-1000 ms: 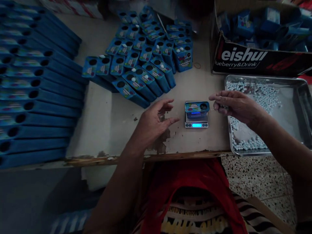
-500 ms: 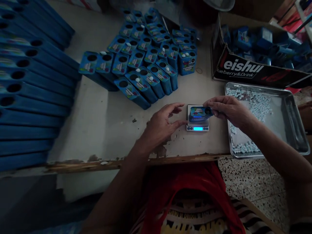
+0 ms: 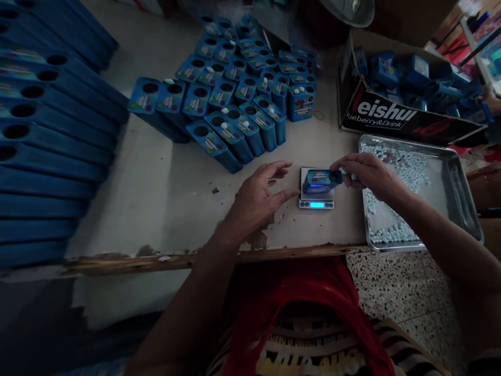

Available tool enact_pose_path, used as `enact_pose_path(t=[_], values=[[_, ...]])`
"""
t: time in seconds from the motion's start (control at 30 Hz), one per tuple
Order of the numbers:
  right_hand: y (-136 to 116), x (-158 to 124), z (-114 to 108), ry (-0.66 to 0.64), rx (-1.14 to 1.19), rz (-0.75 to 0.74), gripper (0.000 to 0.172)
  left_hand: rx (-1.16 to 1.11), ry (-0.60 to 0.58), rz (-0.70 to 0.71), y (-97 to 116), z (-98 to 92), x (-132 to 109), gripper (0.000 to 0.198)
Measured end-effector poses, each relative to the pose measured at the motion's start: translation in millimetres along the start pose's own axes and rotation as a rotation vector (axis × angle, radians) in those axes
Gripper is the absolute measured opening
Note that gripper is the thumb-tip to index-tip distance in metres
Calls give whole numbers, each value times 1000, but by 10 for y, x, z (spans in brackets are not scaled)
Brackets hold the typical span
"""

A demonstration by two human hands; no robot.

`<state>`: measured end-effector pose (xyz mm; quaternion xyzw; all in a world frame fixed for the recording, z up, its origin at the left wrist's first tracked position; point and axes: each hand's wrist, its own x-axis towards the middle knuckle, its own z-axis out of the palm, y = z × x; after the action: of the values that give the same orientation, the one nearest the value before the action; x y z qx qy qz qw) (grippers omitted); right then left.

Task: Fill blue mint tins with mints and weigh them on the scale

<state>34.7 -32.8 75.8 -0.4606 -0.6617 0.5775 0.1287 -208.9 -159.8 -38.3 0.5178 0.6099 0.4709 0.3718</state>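
Observation:
A blue candy box (image 3: pixel 318 180) with a round hole in its top rests on a small digital scale (image 3: pixel 316 204) with a lit blue display. My right hand (image 3: pixel 370 172) is at the box's hole end, fingers closed around a few small white candies (image 3: pixel 354 177). Whether its fingertips touch the box I cannot tell. Left of the scale, my left hand (image 3: pixel 262 196) is open and holds nothing, its thumb close to the scale's edge. Many more white and pale blue candies lie in a metal tray (image 3: pixel 450 193) under and beyond my right forearm.
Several blue boxes (image 3: pixel 211 138) stand in a cluster beyond my hands, some with white candies on top. Long rows of blue boxes (image 3: pixel 50 177) fill the left side. At the back right is a black carton (image 3: pixel 415 122) full of blue boxes. The table's worn wooden edge (image 3: pixel 156 262) runs in front.
My right hand's fingers have shifted slightly at the box's hole, and white candies now show between them. My left hand stays beside the scale, its fingers a little higher. The view has shifted slightly.

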Motion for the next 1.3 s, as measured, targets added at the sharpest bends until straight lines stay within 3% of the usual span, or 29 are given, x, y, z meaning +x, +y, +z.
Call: enact_pose_path(t=[0.2, 0.33, 0.5, 0.6, 0.7, 0.87, 1.13, 1.3], values=[[58, 26, -2, -30, -33, -24, 20, 22, -4, -22, -39, -37, -16, 74], [120, 36, -100, -11, 181, 43, 23, 6, 1, -14, -59, -48, -6, 73], [406, -28, -473, 225, 558, 88, 24, 32, 0, -29, -32, -76, -16, 66], [729, -136, -667, 399, 653, 154, 17, 67, -7, -39, 3, -85, -15, 64], [1003, -257, -738, 464, 646, 215, 14, 89, -27, -36, 54, -55, -7, 62], [1062, -324, -617, 428, 594, 122, 26, 124, -39, 12, 145, 42, -14, 60], [614, -108, -261, 123, 425, -118, 46, 175, -14, 15, 191, 91, -28, 67], [455, 31, -11, 51, 169, -279, 44, 195, 6, 57, 163, 170, 27, 72]])
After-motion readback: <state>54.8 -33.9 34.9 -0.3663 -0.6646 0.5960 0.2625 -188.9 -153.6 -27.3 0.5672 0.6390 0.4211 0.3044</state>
